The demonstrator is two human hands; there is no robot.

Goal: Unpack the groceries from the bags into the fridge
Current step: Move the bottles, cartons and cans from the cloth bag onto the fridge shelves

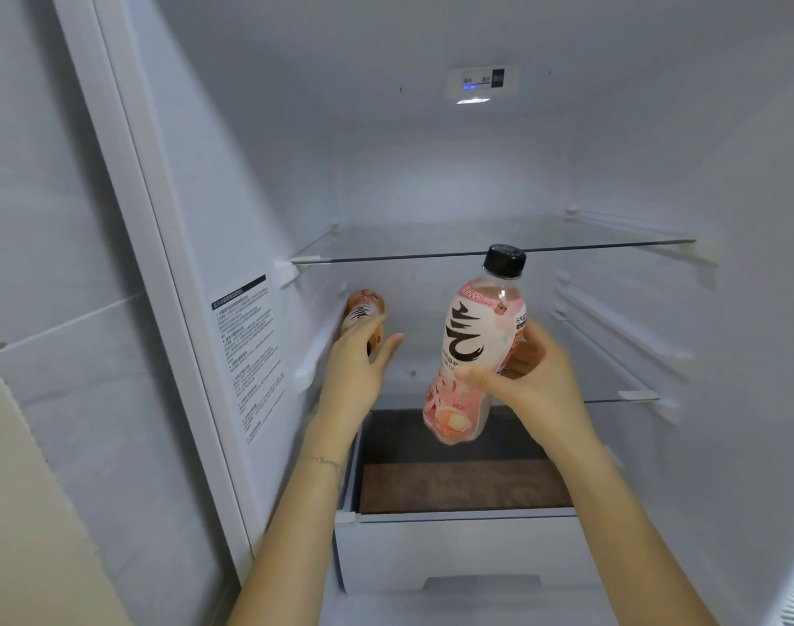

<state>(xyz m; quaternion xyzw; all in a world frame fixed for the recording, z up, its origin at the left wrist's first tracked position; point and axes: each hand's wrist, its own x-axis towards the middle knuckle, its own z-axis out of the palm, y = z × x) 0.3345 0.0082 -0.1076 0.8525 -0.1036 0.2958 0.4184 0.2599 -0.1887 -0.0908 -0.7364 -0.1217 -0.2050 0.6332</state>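
Two bottles, two hands: right hand (pixel 539 377) clasps the pink bottle (pixel 471 336) (cap (pixel 504 260) toward 1 o'clock) while, at its 9 o'clock, left hand (pixel 354 368) clasps the orange bottle (pixel 363 309) inside the fridge (pixel 431 173).

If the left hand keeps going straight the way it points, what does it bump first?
The orange bottle, most likely. The left hand is right at it, touching or nearly touching. Just past it looks like the fridge wall, but depth is unclear.
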